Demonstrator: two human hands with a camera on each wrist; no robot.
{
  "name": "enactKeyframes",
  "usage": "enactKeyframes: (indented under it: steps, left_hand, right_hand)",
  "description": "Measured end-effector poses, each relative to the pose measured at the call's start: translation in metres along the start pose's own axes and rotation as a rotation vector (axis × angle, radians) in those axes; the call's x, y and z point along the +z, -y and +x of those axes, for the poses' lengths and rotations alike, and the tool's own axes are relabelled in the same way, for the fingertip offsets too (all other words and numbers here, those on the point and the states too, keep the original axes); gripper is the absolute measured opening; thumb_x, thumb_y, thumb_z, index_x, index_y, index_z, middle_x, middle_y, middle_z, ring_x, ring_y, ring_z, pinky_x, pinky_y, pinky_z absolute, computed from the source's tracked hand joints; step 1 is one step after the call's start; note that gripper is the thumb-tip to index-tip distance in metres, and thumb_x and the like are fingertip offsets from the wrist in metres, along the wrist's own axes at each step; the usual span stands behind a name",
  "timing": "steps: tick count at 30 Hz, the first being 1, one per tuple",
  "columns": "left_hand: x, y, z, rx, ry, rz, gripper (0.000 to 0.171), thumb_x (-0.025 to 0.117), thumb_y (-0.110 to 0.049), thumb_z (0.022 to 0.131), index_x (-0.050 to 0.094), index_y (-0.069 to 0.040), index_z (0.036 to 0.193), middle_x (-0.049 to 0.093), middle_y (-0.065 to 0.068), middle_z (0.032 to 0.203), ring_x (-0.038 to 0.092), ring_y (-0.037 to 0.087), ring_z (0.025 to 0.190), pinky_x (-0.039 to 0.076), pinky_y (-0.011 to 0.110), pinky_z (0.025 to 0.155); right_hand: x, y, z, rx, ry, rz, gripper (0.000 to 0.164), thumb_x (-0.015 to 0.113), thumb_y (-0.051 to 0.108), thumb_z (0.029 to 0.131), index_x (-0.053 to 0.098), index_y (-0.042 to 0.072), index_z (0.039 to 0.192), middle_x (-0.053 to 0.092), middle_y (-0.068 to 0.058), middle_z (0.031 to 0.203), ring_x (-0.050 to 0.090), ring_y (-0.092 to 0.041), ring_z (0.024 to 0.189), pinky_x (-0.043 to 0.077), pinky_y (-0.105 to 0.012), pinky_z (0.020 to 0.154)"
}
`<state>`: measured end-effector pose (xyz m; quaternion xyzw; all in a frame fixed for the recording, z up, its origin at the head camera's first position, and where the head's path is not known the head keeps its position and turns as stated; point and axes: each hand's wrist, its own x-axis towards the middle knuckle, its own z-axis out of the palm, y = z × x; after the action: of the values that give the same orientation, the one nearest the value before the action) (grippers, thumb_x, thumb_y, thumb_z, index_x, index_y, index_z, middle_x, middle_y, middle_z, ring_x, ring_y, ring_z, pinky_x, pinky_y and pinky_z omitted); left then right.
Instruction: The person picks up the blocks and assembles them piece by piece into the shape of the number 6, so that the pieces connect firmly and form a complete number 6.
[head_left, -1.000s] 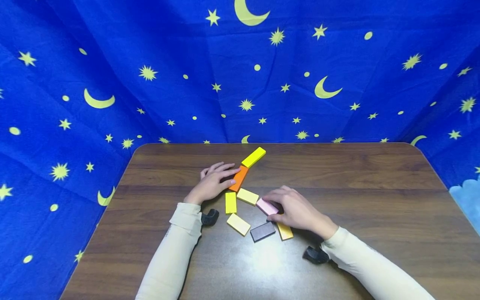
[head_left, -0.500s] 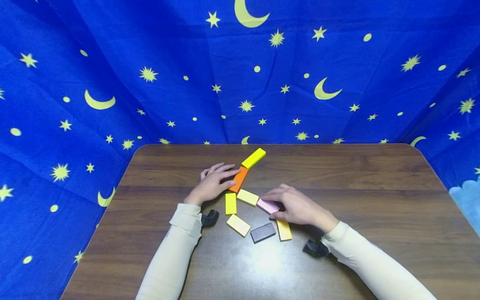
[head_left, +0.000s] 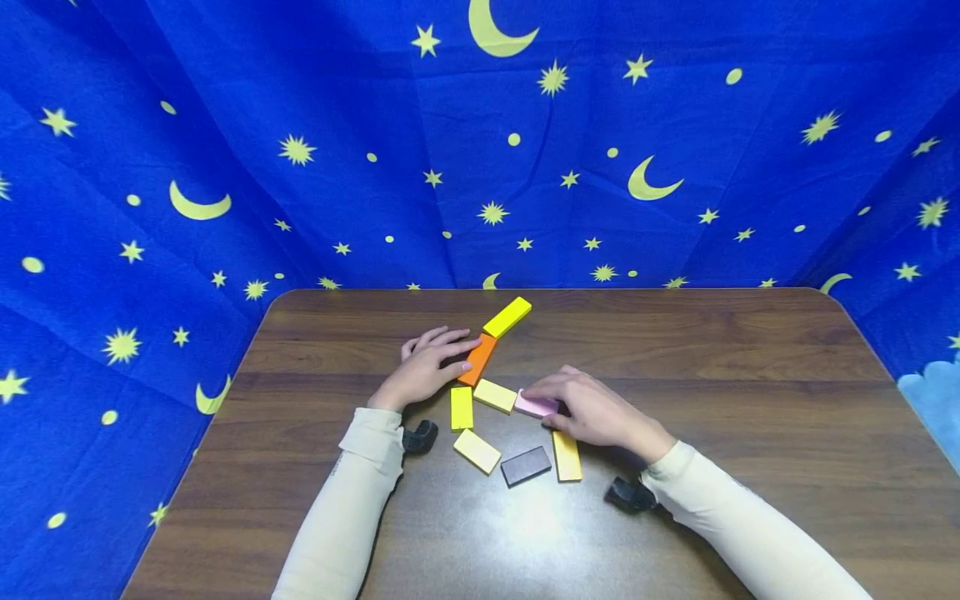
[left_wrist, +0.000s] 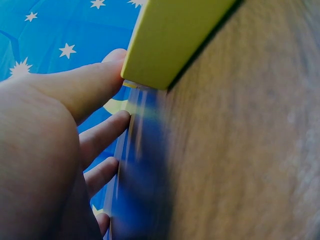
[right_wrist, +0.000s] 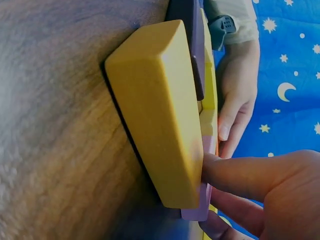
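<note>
Several flat rectangular blocks form a loop with a tail on the table. My left hand [head_left: 422, 369] rests against the orange block [head_left: 483, 357], thumb and index finger lying straight on it. A yellow block [left_wrist: 172, 42] looms close to that thumb in the left wrist view. On the loop's right side, my right hand [head_left: 600, 414] pinches the pink block [head_left: 536, 406] between thumb and fingertips. The pink block lies end to end with a pale yellow block [head_left: 495, 396]. Just below the right thumb lies a golden block [head_left: 567, 457], seen large in the right wrist view.
Another yellow block [head_left: 507, 317] extends from the orange one towards the far edge. The loop's near side has a bright yellow block [head_left: 462, 408], a cream block [head_left: 477, 452] and a dark grey block [head_left: 526, 466]. A blue star-and-moon cloth [head_left: 375, 200] hangs behind the wooden table [head_left: 712, 358].
The pink block has turned to lie flatter across and shifted slightly away, with my right hand. The golden block has swung straighter. My left hand stays in place.
</note>
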<state>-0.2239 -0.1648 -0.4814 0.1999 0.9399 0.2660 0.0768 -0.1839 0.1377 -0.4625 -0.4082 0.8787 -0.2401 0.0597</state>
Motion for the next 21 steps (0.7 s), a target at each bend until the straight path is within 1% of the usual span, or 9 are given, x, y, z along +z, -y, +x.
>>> enactKeyframes:
  steps: [3,13,18,21]
  left_hand:
    - [-0.0001,-0.0002,0.0002,0.001,-0.002,0.0,0.045,0.053,-0.042,0.104,0.053,-0.031,0.148,0.039,0.0,0.159,0.021,0.033,0.149,0.011,0.063,0.11]
    - [0.0009,0.0011,0.0004,0.003,-0.003,-0.002,0.045,0.053,-0.042,0.104,0.053,-0.031,0.148,0.038,0.0,0.16,0.021,0.033,0.149,0.01,0.063,0.11]
    - [0.0007,0.0009,0.0001,-0.001,0.001,0.002,0.046,0.053,-0.042,0.104,0.052,-0.031,0.148,0.038,0.0,0.16,0.021,0.033,0.15,0.01,0.063,0.11]
    - [0.0006,0.0005,0.0002,-0.002,0.002,0.005,0.046,0.053,-0.042,0.104,0.052,-0.031,0.148,0.038,0.0,0.16,0.021,0.033,0.15,0.01,0.062,0.11]
  right_hand:
    - [-0.0007,0.0002,0.0005,-0.002,0.001,-0.006,0.042,0.076,0.011,0.087,0.069,0.007,0.129,0.07,-0.006,0.125,0.062,-0.024,0.115,0.048,-0.042,0.095]
    - [-0.0004,-0.0017,0.0028,-0.051,-0.018,-0.013,0.04,0.076,0.008,0.086,0.071,0.006,0.125,0.072,-0.006,0.121,0.064,-0.023,0.114,0.046,-0.04,0.096]
    - [0.0002,-0.0023,0.0015,-0.036,-0.023,-0.007,0.041,0.077,0.01,0.085,0.07,0.006,0.126,0.071,-0.006,0.122,0.063,-0.023,0.113,0.047,-0.04,0.093]
    - [-0.0013,-0.0013,-0.0016,-0.018,-0.051,-0.011,0.043,0.079,0.013,0.084,0.07,0.008,0.126,0.071,-0.005,0.122,0.062,-0.023,0.111,0.048,-0.041,0.092]
